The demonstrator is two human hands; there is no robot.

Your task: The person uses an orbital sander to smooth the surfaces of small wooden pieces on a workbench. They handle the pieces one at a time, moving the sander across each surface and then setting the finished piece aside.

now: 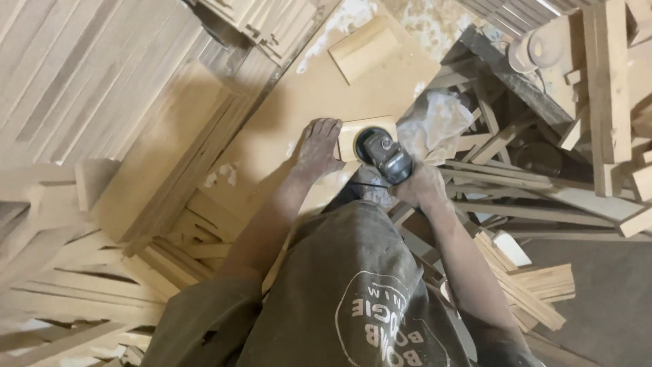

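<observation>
Head view, looking straight down over the person's torso onto a dusty work board [272,136].

The left hand [318,146] lies flat, palm down, with fingers spread slightly. Its fingertips rest on the left edge of a small pale wooden block [350,132] and pin it to the board. The right hand [420,185] is closed around the body of a dark handheld power sander [384,155], fingers wrapped tight on the grip. The sander's round head sits on the block's right part, covering much of its top face. Only the block's left strip and upper edge show.

A second, larger wooden block [363,49] lies well apart, farther up the board, tilted, with pale dust patches around it.

Open room: the board is bare between the two blocks and to the left of the left hand, up to the board's slanting left edge. Beyond that edge lie stacked flat boards [88,88]. The right side is tight: a crumpled pale cloth [438,122] lies just beside the sander, and a jumbled pile of wooden offcuts [543,170] begins directly past it. More loose strips [530,285] lie near the right forearm.
</observation>
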